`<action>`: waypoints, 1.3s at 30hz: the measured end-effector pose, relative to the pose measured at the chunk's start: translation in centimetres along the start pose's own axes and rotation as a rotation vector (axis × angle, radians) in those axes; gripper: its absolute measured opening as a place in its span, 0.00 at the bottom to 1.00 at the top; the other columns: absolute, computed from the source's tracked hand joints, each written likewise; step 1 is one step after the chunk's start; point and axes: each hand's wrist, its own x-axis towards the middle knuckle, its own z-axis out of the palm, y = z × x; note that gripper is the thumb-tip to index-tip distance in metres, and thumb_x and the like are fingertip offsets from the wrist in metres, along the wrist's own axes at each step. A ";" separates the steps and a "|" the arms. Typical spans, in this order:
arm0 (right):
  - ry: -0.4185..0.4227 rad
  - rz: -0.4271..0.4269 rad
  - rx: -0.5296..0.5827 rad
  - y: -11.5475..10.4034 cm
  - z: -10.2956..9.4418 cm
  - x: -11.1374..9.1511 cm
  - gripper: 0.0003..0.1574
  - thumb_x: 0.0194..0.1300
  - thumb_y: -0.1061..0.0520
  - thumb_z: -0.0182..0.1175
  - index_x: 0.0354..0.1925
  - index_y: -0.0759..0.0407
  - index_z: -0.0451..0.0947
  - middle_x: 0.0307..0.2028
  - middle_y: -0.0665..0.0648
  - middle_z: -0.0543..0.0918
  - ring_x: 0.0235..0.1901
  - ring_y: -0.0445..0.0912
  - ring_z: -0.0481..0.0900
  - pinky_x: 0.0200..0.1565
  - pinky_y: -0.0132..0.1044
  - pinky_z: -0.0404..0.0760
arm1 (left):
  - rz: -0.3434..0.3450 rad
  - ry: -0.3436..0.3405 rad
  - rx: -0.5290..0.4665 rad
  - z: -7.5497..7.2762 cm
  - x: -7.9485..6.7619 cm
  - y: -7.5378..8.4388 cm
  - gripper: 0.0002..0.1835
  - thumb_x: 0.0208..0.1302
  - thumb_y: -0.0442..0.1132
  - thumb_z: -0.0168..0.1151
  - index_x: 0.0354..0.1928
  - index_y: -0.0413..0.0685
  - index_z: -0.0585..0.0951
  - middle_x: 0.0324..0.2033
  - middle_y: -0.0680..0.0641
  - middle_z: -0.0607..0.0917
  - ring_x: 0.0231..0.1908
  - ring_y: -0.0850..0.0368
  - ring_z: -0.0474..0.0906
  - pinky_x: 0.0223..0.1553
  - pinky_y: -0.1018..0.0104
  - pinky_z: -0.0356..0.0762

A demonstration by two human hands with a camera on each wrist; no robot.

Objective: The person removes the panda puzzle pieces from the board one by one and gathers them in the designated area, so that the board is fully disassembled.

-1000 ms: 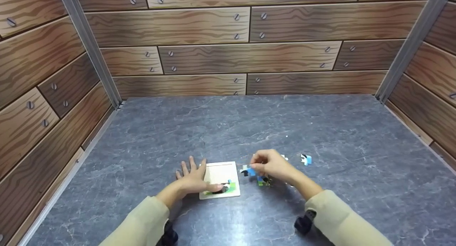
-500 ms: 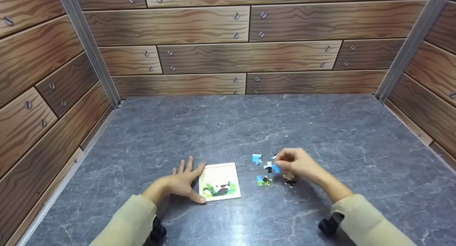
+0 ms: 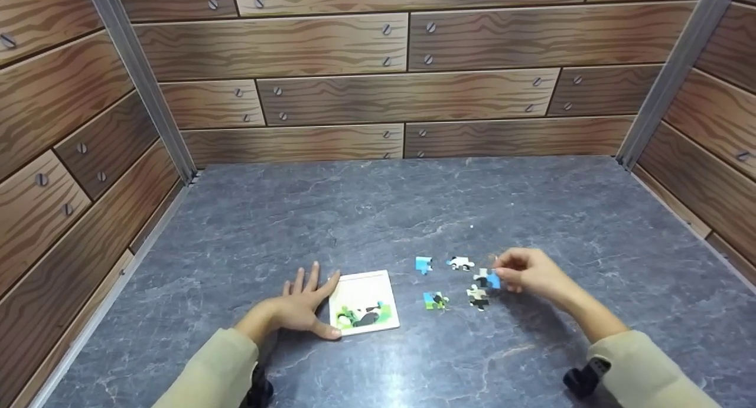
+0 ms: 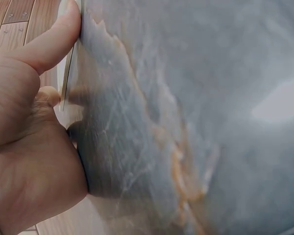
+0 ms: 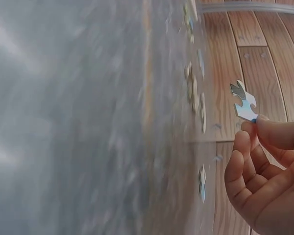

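My left hand [image 3: 298, 307] lies with fingers spread along the left side of a square puzzle tray [image 3: 361, 284]. Its thumb touches the near left corner; the index fingertip is at the far left corner. Assembled green, black and white pieces [image 3: 365, 315] fill the near part of the tray, and the rest of it is bare. To the right, my right hand [image 3: 531, 271] pinches a blue, white and black puzzle piece [image 3: 487, 278] between thumb and index finger. In the right wrist view this puzzle piece [image 5: 246, 106] is raised above the tabletop.
Loose puzzle pieces lie between the tray and my right hand: a blue one [image 3: 423, 264], a mostly white one [image 3: 460, 263], a blue-green one [image 3: 436, 300] and a white-and-black one [image 3: 478, 297]. Another piece [image 5: 202, 183] shows in the right wrist view. Wood-patterned walls [image 3: 407, 95] enclose the grey marbled tabletop [image 3: 331, 201].
My right hand has carried the pinched puzzle piece rightward, away from the tray, uncovering several loose pieces. My left thumb has moved off the assembled pieces to the tray's near left corner.
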 end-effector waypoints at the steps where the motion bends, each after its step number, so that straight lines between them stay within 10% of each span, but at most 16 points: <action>1: 0.005 0.009 -0.004 0.2 -0.2 -0.1 0.11 0.59 0.64 0.60 0.40 0.70 0.77 0.29 0.59 0.78 0.25 0.45 0.75 0.27 0.34 0.77 | 0.000 0.001 0.003 0.0 0.0 0.0 0.61 0.41 0.64 0.68 0.73 0.62 0.41 0.69 0.39 0.25 0.66 0.39 0.16 0.62 0.40 0.22; 28: 0.007 0.172 -0.168 3.2 -3.0 -1.4 0.09 0.61 0.63 0.59 0.39 0.68 0.78 0.27 0.55 0.78 0.24 0.45 0.74 0.24 0.36 0.76 | -0.012 -0.011 0.032 0.0 0.1 0.2 0.61 0.42 0.66 0.66 0.73 0.64 0.41 0.69 0.38 0.25 0.66 0.39 0.17 0.62 0.39 0.23; 39: -0.026 0.106 -0.105 1.7 -1.9 -1.0 0.12 0.63 0.62 0.58 0.41 0.71 0.76 0.25 0.57 0.77 0.24 0.45 0.74 0.26 0.36 0.76 | -0.016 -0.015 0.037 0.0 0.1 0.2 0.61 0.42 0.67 0.66 0.73 0.64 0.40 0.69 0.38 0.24 0.66 0.38 0.17 0.62 0.39 0.23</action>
